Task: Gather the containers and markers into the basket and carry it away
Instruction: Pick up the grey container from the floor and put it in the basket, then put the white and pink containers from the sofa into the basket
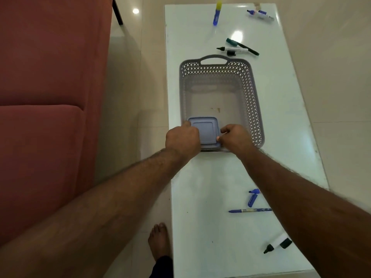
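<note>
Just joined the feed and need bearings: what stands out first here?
Both hands, left hand and right hand, hold a blue-lidded container at the near end of the grey basket on the white table. Markers lie scattered beyond and nearer, such as the black marker.

The basket [220,97] is being carried on the table [210,197], a container [204,131] lying in its near-left corner; markers [237,49] are lying behind it, others [250,210] before it.
</note>
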### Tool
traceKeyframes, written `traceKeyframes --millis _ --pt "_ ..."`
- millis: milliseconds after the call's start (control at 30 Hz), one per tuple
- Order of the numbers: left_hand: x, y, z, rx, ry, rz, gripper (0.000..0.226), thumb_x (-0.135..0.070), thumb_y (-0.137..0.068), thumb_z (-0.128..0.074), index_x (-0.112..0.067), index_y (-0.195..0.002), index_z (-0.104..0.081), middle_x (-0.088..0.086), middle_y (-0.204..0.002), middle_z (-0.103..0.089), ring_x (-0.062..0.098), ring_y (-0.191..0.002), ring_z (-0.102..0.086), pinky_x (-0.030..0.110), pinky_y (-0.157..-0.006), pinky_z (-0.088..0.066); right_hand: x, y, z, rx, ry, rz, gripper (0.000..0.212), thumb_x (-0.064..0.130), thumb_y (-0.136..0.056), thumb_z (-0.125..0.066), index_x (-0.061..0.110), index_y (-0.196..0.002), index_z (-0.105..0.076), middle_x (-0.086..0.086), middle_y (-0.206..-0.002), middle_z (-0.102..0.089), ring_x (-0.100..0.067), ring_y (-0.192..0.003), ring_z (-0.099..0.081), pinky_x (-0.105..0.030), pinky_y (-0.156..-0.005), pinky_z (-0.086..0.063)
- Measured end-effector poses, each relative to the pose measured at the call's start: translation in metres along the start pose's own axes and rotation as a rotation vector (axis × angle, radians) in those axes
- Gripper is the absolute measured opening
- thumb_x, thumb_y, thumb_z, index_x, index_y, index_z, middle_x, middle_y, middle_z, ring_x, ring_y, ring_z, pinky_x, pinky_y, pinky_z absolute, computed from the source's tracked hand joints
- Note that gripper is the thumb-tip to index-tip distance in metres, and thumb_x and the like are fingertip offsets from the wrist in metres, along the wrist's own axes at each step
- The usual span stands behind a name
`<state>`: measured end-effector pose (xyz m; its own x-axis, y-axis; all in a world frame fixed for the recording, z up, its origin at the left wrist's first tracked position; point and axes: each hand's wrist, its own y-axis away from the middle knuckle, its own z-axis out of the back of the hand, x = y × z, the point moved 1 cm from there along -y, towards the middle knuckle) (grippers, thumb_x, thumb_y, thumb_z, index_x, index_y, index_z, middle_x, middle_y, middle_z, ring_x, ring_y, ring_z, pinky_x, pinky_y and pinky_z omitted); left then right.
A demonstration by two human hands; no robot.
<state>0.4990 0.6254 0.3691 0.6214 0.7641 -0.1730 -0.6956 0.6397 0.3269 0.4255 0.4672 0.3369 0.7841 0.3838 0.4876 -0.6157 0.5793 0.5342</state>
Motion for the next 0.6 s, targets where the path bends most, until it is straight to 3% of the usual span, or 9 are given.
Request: traceKeyframes --millis 100,233,367,500,600 --pt "-0.001 0.005 0.002 -0.036 0.001 0.003 0.018 -0.022 -0.092 -0.053 -0.015 -0.101 -0.067 0.008 -0.116 -0.058 0.026 -0.082 -0.062 0.030 -0.062 -0.042 -0.002 0.001 0.002 0.002 0.038 0.002 0.048 0.027 -0.079 -0.081 0.009 -0.121 -0.066 -0.011 -0.114 -0.071 -0.027 -0.101 -0.067 -0.039 -0.092 -0.054" --pt "0.003 0.027 0.004 -0.273 0.017 0.010 0.021 -0.022 -0.092 -0.047 -0.015 -0.095 -0.066 0.004 -0.100 -0.063 0.024 -0.081 -0.058 0.030 -0.059 -0.046 0.002 0.013 0.014 -0.128 0.088 0.095 0.044 0.032 -0.085 -0.074 0.011 -0.123 -0.065 -0.009 -0.116 -0.070 -0.025 -0.106 -0.065 -0.026 -0.086 -0.045" --pt "0.022 0.066 0.008 -0.341 0.240 0.181 0.031 -0.035 -0.092 -0.049 -0.018 -0.108 -0.069 0.003 -0.108 -0.065 0.026 -0.094 -0.061 0.038 -0.072 -0.054 0.023 0.042 0.026 -0.231 0.021 0.226 0.033 0.032 -0.086 -0.071 0.016 -0.115 -0.069 -0.003 -0.107 -0.072 -0.020 -0.098 -0.066 -0.023 -0.080 -0.041" --pt "0.067 0.123 0.018 -0.371 0.381 0.412 0.035 -0.039 -0.090 -0.055 -0.018 -0.116 -0.066 0.005 -0.114 -0.066 0.029 -0.101 -0.063 0.037 -0.082 -0.053 0.056 0.086 0.015 -0.130 -0.025 0.378 0.024 0.033 -0.086 -0.070 0.020 -0.106 -0.072 -0.001 -0.097 -0.074 -0.019 -0.093 -0.068 -0.029 -0.083 -0.049" --pt "0.101 0.187 0.027 -0.350 0.429 0.553 0.040 -0.044 -0.090 -0.054 -0.015 -0.115 -0.066 0.009 -0.115 -0.065 0.030 -0.103 -0.062 0.036 -0.084 -0.052 0.080 0.131 -0.003 -0.005 -0.021 0.463 0.018 0.030 -0.087 -0.070 0.019 -0.102 -0.073 0.001 -0.090 -0.073 -0.014 -0.084 -0.066 -0.024 -0.075 -0.042"
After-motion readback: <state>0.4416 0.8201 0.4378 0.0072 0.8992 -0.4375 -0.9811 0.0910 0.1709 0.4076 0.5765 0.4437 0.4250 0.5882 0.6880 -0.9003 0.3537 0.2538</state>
